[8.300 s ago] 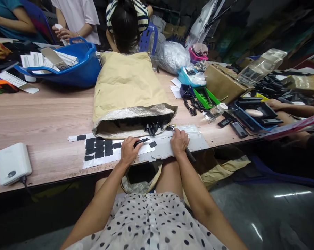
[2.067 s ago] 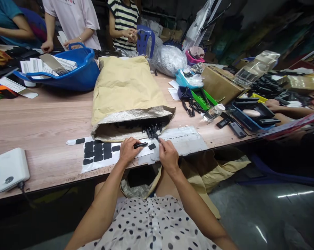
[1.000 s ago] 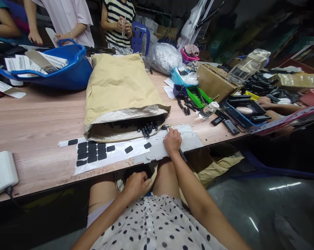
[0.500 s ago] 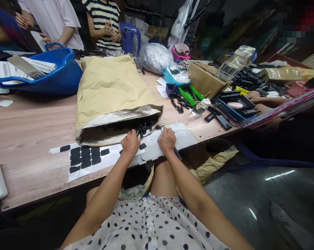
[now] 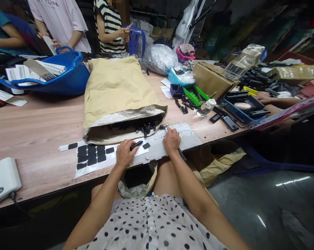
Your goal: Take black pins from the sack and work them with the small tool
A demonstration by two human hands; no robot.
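My left hand point(image 5: 124, 152) is closed around a small black pen-shaped piece point(image 5: 136, 145), held over the front of the table. In my right hand point(image 5: 172, 140) is a small hammer point(image 5: 164, 126); its dark head has a yellow-green end, and the black handle sticks out below my wrist. That hand rests over a grey-white board point(image 5: 189, 133) at the table edge. Just beyond both hands lies a big tan paper sack point(image 5: 112, 81), its mouth towards me, with several black pieces point(image 5: 146, 129) spilling at the opening. A white sheet with black rounded stickers point(image 5: 91, 154) lies by my left hand.
A blue basket point(image 5: 76, 74) of white boxes stands back left, and a white device point(image 5: 6, 178) with a cable at front left. Rightward are a green tray point(image 5: 196, 95), a clear bottle point(image 5: 206, 108) and a blue tray point(image 5: 241, 109). Co-workers sit across and at right.
My left hand has drawn back from the sack's mouth to the left, bringing out a black pen-shaped piece. My right hand keeps its hold on the hammer. The view has shifted slightly left.
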